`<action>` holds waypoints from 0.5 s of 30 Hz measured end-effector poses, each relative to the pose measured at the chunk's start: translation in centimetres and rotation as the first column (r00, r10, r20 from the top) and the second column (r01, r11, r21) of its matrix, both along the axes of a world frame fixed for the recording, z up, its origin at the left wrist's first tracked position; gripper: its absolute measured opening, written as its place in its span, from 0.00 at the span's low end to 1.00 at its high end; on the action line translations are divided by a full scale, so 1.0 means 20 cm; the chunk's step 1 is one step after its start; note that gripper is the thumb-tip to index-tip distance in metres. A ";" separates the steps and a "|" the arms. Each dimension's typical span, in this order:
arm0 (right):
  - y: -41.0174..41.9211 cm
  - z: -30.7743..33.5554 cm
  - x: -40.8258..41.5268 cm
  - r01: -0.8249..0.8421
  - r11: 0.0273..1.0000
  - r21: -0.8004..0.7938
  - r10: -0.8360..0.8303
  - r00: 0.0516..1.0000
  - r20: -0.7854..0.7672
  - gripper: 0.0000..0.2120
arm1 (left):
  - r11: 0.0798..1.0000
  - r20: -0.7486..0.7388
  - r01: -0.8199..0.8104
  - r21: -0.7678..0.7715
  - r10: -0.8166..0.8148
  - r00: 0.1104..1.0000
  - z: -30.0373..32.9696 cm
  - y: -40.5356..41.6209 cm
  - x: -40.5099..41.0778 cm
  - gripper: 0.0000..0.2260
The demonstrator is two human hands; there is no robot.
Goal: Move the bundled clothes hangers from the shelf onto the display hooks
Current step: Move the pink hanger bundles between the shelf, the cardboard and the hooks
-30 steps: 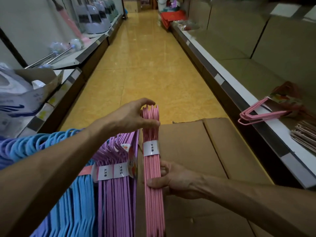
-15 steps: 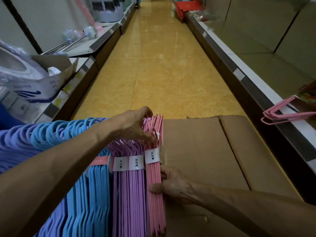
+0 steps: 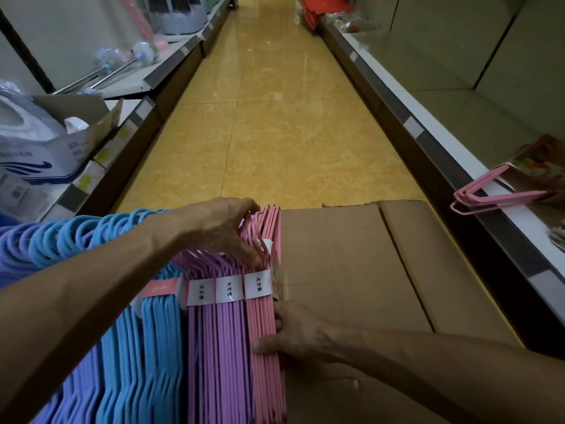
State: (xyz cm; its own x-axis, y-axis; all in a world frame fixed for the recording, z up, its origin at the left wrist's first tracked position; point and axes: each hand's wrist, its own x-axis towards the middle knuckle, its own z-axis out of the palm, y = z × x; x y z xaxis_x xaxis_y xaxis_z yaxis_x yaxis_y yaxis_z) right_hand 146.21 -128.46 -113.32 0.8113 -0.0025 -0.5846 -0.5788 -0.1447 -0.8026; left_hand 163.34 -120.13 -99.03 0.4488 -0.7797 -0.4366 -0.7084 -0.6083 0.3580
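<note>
The left hand (image 3: 224, 229) curls over the hook end of the pink hanger bundle (image 3: 265, 316), fingers gripping it; the right hand (image 3: 293, 333) holds the bundle's side lower down, thumb across the front; the bundle hangs touching the purple hangers (image 3: 218, 332), beside a cardboard box (image 3: 351, 270); another pink bundle (image 3: 495, 194) lies on the right shelf (image 3: 519, 228).

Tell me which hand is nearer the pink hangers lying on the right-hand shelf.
Right. The right hand grips the pink bundle by the cardboard box, on the shelf's side. The left hand holds that bundle's hooks, farther from the pink hangers on the shelf.
</note>
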 end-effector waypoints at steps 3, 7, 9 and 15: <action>-0.02 0.03 -0.03 -0.039 0.999 -0.013 0.039 0.999 -0.007 0.20 | 1.000 -0.022 -0.007 0.021 0.008 1.000 0.02 -0.03 -0.01 0.46; -0.07 0.06 -0.12 0.015 0.998 -0.059 -0.016 1.000 -0.020 0.21 | 0.994 0.033 0.013 -0.106 -0.010 0.999 0.08 -0.11 -0.03 0.43; -0.11 0.08 -0.18 0.046 0.997 -0.055 -0.047 0.999 -0.005 0.18 | 0.975 0.019 -0.011 -0.221 0.016 1.000 0.09 -0.16 -0.05 0.42; -0.29 0.21 -0.38 0.140 0.990 0.024 -0.141 0.990 0.031 0.06 | 0.849 -0.111 -0.098 -0.519 0.046 0.993 0.10 -0.36 -0.19 0.19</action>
